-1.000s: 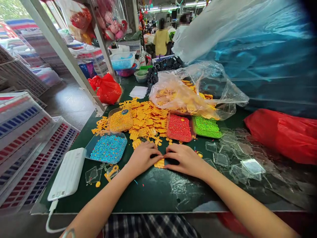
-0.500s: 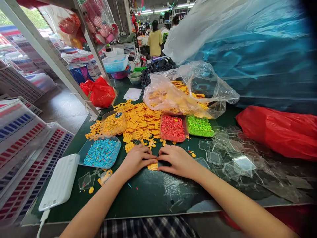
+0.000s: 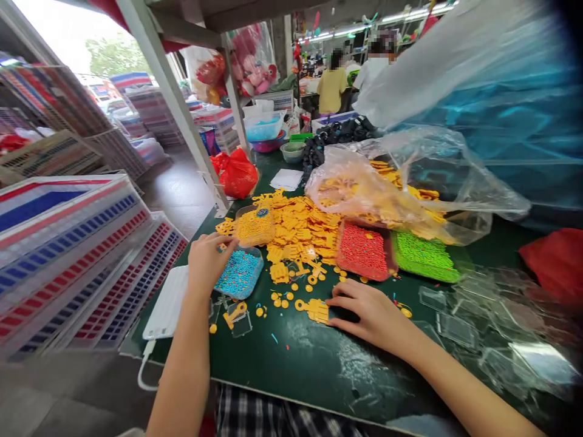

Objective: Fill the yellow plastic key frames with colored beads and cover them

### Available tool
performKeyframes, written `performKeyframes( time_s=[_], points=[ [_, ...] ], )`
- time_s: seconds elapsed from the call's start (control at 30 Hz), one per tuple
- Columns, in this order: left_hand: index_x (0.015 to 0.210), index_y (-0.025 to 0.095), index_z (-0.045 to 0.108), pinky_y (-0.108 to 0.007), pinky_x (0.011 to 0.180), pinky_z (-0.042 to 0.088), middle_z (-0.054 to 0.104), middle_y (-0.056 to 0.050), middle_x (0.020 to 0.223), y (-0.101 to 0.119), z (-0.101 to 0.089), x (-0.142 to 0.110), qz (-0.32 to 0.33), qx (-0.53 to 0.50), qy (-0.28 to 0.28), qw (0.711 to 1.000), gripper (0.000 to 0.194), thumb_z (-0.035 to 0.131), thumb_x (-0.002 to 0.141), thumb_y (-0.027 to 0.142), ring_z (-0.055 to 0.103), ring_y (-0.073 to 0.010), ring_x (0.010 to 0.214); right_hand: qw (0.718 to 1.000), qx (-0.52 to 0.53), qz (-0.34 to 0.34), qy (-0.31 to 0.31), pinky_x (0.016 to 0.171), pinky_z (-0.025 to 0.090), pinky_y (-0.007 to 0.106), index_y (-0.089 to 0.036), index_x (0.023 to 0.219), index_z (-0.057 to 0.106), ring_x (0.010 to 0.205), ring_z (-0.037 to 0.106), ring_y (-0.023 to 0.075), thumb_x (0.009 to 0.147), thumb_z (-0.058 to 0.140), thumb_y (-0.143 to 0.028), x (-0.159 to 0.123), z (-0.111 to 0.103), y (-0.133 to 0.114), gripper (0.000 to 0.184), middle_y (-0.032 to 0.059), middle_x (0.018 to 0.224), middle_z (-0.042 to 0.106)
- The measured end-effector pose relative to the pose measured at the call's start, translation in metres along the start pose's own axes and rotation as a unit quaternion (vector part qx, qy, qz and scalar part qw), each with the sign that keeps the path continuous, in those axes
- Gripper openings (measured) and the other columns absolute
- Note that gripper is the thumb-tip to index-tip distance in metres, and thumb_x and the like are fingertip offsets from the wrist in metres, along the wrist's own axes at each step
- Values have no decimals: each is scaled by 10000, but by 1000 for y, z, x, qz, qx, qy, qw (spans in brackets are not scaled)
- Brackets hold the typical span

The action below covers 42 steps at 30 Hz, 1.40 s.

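Observation:
My right hand grips the right edge of a flat yellow plastic piece with a ring at its left end, lying on the dark green table. My left hand is raised over the left edge of a clear tray of blue beads; thumb and forefinger are pinched together, and anything between them is too small to make out. Behind that tray sits a tray of yellow beads. Several small yellow discs are scattered between my hands. A heap of yellow pieces lies beyond.
Trays of red beads and green beads stand behind my right hand. Clear plastic cases spread to the right. A white power bank lies at the left edge. An open plastic bag of yellow pieces lies behind.
My left hand has left the yellow piece and moved left to the blue bead tray. My right hand stays on the piece. The view has turned left.

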<state>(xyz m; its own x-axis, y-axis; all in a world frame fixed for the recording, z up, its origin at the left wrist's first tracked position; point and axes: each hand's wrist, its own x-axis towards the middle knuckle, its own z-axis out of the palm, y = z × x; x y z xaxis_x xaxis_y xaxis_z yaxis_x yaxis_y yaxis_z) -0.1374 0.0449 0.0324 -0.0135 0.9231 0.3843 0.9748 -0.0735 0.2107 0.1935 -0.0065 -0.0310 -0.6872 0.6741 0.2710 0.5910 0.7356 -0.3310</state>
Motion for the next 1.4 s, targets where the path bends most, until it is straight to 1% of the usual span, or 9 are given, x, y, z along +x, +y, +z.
performKeyframes(
  time_s=[0.07,0.13,0.27,0.37,0.7,0.93,1.03,1.3,1.4],
  points=[
    [838,234,755,-385,817,439,735,-44,966,-1,5,-2,4,13,-92,996,201,593,884,345,626,-259,951,1000,5,1,0,724,514,323,-200,994,698,848,627,198,918,567,-399,-1,1,1,250,73,933,648],
    [822,248,760,-411,872,423,728,-43,1017,4,12,-4,20,21,-145,989,163,624,862,330,609,-278,1041,1000,7,-2,3,730,519,326,-205,1006,694,851,627,198,928,546,-411,-1,2,1,265,73,939,647],
    [821,233,761,-453,907,413,729,-71,1021,15,23,-6,31,45,-168,984,140,671,823,340,594,-314,1085,1000,6,-7,3,726,519,320,-205,1010,694,847,631,196,927,551,-400,0,0,0,256,74,942,650],
    [779,233,750,-448,890,421,723,-68,1092,16,26,-5,33,47,-178,982,129,667,818,323,600,-323,1090,1000,4,-3,-10,727,514,315,-207,1015,695,853,631,195,922,562,-398,1,-3,-2,250,73,940,653],
    [792,243,729,-399,816,418,734,-79,1001,10,25,-4,65,101,-145,982,238,550,861,383,612,-307,1056,1000,4,4,-15,738,488,334,-179,1012,690,872,610,207,903,591,-436,1,-5,-1,296,75,945,651],
    [823,235,737,-426,853,409,728,-87,1053,16,24,-3,49,118,-185,974,234,542,862,360,589,-328,1111,1000,-3,14,-9,739,486,350,-156,1032,681,882,604,223,847,658,-469,1,-5,-3,365,79,949,655],
    [802,234,726,-415,833,413,731,-84,1033,18,23,-3,43,113,-182,976,228,559,851,382,595,-330,1090,1000,-4,16,-7,734,479,345,-162,1037,679,879,602,220,844,654,-488,1,-6,-4,380,80,948,655],
    [834,239,701,-420,814,399,726,-64,999,29,18,-6,58,85,-69,992,292,497,909,433,617,-298,964,999,-4,41,5,712,456,340,-169,1012,685,868,587,218,818,655,-549,1,-2,-6,428,72,928,641],
    [826,243,692,-420,809,396,724,-55,951,36,15,-8,78,72,-28,994,249,517,912,398,617,-290,929,998,-10,56,7,726,449,340,-176,991,687,878,587,220,822,671,-508,2,0,-10,373,71,933,642]
  ],
)
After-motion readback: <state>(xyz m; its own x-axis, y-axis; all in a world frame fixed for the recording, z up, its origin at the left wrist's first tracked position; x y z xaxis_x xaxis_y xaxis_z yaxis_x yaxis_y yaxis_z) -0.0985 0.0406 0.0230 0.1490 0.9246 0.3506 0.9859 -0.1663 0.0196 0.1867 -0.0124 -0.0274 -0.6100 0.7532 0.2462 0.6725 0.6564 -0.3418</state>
